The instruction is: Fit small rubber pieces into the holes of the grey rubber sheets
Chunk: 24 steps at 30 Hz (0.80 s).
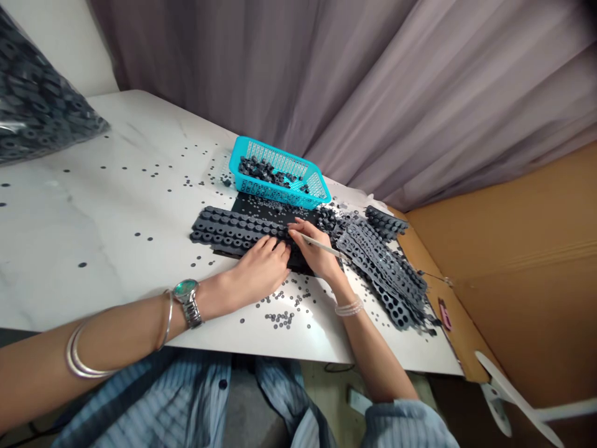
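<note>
- Knobbed strip (228, 227): is lying nearside of the turquoise basket (303, 198); probably handling light, rubbery, bendy; long edges suiting a hold.
- Left hand (263, 267): is resting against the strip; grip cannot be told.
- Right hand (318, 258): is pinching a pale slim tool (323, 246).

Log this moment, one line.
left hand: on dark knobbed sheet; right hand: gripping thin pale tool; blue basket: dark pieces inside

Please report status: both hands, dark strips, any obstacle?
Left hand on dark studded strips; right hand holding pale slim tool. Strips partly over black mat; discs scattered nearby.
</note>
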Each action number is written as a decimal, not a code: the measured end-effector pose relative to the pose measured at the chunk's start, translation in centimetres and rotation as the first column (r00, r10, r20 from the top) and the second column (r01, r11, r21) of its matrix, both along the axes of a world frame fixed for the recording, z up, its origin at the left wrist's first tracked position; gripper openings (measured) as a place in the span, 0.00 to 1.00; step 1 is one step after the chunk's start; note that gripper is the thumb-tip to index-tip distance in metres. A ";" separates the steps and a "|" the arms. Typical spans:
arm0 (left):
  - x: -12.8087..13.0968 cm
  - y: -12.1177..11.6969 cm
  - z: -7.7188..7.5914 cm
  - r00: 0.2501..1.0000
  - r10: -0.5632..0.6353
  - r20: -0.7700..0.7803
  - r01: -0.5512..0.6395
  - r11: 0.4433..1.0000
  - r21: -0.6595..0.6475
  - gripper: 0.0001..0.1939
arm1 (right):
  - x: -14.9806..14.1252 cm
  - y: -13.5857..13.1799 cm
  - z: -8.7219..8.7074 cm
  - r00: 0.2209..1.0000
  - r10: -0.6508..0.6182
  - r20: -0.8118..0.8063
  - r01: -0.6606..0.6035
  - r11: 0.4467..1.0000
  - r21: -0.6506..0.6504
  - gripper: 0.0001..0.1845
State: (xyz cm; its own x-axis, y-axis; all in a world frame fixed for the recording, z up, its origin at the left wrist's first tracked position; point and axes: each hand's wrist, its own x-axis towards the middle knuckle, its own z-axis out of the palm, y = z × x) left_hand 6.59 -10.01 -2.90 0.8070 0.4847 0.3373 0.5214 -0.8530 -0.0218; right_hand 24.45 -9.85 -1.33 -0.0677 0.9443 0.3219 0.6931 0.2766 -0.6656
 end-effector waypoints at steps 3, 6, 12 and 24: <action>0.0 0.0 -0.2 1.000 0.004 -0.010 -0.004 1.000 0.009 0.23 | -0.2 0.0 -0.3 1.000 0.017 0.012 -0.017 1.000 -0.001 0.09; -0.1 0.0 -0.5 1.000 -0.006 -0.014 0.006 1.000 0.018 0.23 | 0.0 -0.5 -0.4 0.998 0.041 0.043 -0.041 0.999 0.012 0.09; 0.0 0.2 -1.0 1.000 -0.009 0.012 0.009 1.000 0.012 0.22 | -0.2 -0.9 -0.5 0.987 0.064 0.145 -0.068 0.997 0.026 0.08; 0.1 0.2 -0.3 0.999 -0.032 0.011 0.032 0.998 -0.060 0.22 | -0.8 -0.4 -1.2 0.929 0.154 0.337 -0.198 0.975 0.099 0.14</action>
State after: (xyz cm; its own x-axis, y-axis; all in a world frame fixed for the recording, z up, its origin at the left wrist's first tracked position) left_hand 6.67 -9.76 -3.17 0.8192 0.4782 0.3166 0.4938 -0.8689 0.0347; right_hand 23.65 -10.25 -2.48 -0.3507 0.8593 0.3723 0.7974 0.4824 -0.3625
